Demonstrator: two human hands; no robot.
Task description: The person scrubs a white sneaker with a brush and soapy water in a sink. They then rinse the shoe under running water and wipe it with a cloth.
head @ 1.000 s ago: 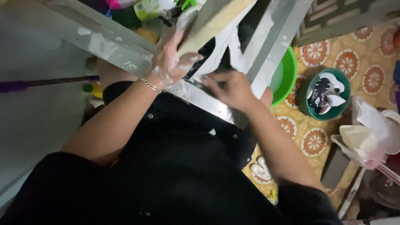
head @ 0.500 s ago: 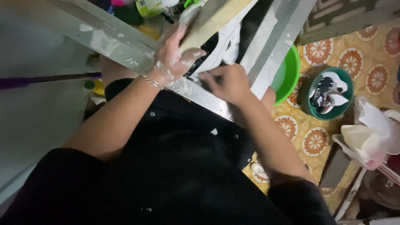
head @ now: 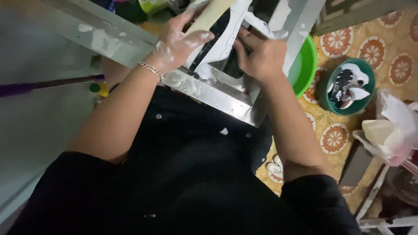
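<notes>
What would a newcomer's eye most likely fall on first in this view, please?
Probably the left hand, smeared with white paste, gripping a pale wooden handle at top centre over a metal frame. Beside it, the right hand presses on a black-and-white piece inside that frame. To the right, on the orange-patterned floor, stand a bright green basin and a darker green bowl of black-and-white pieces.

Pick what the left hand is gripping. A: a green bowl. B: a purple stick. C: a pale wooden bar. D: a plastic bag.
C: the paste-smeared left hand is wrapped around the pale wooden bar over the metal frame; the green bowl sits apart on the floor.
</notes>
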